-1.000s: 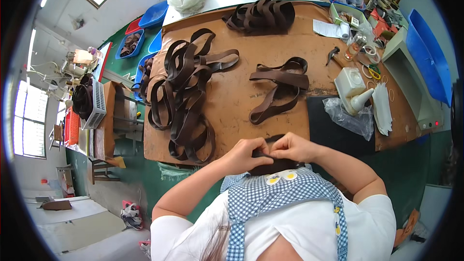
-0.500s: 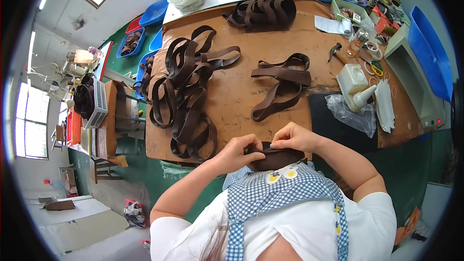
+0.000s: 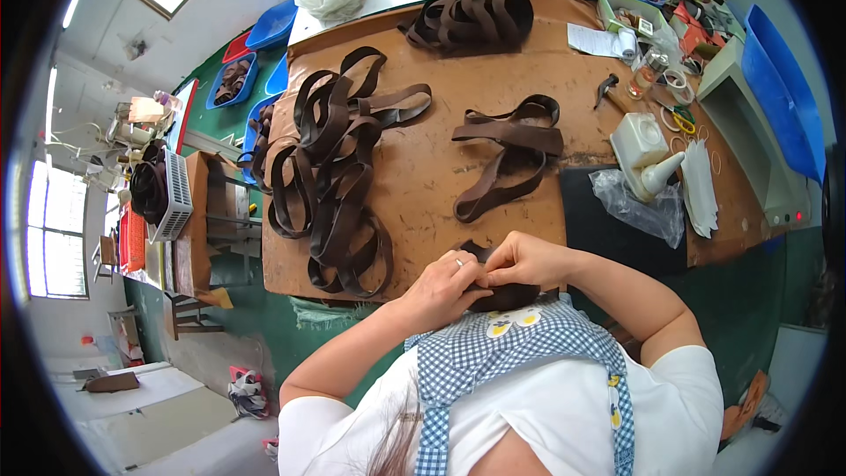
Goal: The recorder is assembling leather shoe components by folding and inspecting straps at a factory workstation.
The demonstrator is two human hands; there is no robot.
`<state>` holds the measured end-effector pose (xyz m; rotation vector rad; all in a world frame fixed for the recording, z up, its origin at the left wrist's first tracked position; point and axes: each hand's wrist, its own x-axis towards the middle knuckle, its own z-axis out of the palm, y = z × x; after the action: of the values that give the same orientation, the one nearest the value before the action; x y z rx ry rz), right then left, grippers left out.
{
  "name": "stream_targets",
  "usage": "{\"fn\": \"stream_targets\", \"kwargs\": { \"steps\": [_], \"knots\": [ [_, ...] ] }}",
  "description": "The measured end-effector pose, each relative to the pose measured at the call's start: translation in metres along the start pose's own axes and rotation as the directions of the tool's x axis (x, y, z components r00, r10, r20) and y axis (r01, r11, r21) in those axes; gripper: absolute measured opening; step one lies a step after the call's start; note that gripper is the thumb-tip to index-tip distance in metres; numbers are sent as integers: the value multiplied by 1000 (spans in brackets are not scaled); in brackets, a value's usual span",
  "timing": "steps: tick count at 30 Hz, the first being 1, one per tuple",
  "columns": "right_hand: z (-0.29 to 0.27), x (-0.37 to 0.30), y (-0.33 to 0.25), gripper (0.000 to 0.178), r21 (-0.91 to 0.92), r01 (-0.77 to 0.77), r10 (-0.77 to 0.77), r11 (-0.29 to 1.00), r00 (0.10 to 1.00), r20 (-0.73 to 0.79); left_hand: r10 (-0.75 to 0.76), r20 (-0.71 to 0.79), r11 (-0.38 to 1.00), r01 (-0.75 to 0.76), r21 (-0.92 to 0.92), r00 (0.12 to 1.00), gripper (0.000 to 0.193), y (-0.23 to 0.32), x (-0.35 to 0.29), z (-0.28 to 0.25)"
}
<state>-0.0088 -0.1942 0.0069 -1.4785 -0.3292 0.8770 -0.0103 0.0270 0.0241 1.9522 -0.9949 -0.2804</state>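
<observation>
Close to my apron, at the table's near edge, both hands grip one dark brown strap. My left hand is closed on it, with a ring on one finger. Fingers of my right hand pinch the same strap right beside the left fingertips, and the hands hide much of it. Beyond them a looped brown strap lies on the brown table cover. To the left spreads a tangled pile of brown straps. Farther back sits a stacked bundle of similar straps.
At the right are a black mat, a clear plastic bag, a white bottle with a spout, a hammer and yellow-handled scissors. A blue bin with brown pieces stands left of the table.
My left hand has turned over the strap so its back shows, and its fingers have met the right ones. The right hand has shifted slightly left and down. The strap is more bunched up.
</observation>
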Motion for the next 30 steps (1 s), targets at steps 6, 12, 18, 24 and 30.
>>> {"fn": "stream_targets", "kwargs": {
  "steps": [6, 12, 18, 24, 30],
  "knots": [
    [-21, -10, 1, 17, -56, -18, 17, 998, 999, -31, -223, 53, 944, 230, -236, 973, 23, -4, -9, -8],
    [-5, -1, -13, 20, -136, -44, 45, 990, 999, 8, 32, -47, 998, -35, -58, 998, 24, -7, -1, 7],
    [-12, 1, 3, 17, -133, -69, 50, 989, 989, -137, -180, -40, 966, 169, -194, 983, 26, -15, 0, 4],
    [-19, 4, -8, 16, -188, -35, 35, 982, 999, -7, -272, 23, 927, 268, -263, 962, 27, -21, -1, -5],
    [-13, 12, -10, 18, -250, -34, 25, 968, 999, -37, -213, 13, 962, 212, -173, 977, 26, -22, 1, -1]
  ]
}}
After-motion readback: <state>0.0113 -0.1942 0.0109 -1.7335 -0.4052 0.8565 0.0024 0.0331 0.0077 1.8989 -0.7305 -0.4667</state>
